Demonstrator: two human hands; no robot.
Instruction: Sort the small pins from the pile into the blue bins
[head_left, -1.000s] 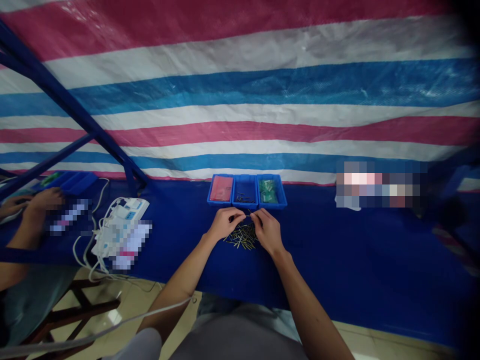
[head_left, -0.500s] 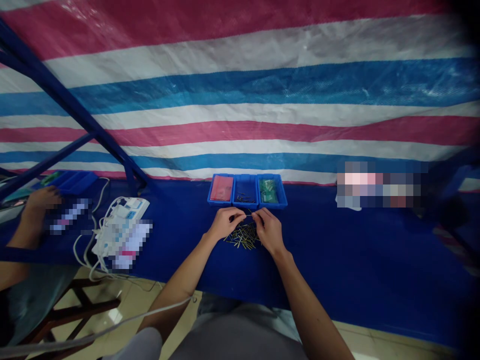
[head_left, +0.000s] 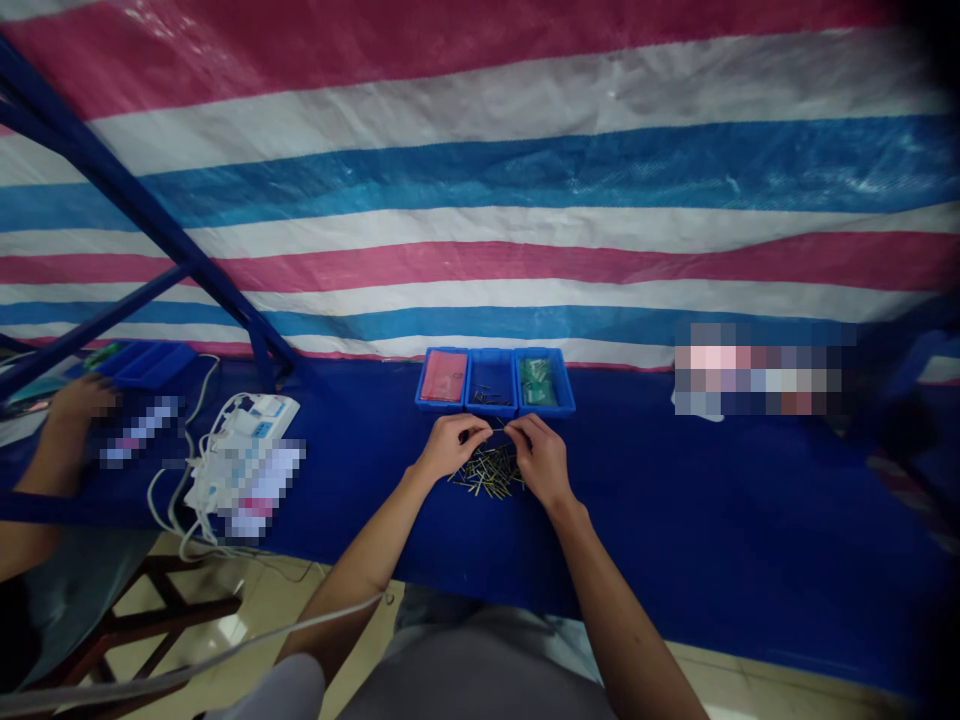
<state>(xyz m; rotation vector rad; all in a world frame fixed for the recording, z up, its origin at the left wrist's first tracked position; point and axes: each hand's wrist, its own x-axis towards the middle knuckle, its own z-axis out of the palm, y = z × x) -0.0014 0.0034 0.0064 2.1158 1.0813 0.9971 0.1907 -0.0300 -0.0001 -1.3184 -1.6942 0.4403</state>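
Just beside bin edges, hands

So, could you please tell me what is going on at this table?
A person holds a thin piece between the left hand and the right hand, fingertips pinching at either end. Below the hands, a loose pile of similar thin pieces lies on the table. Just beyond stand three blue bins: red contents at left, a few dark pieces in the middle, green contents at right.
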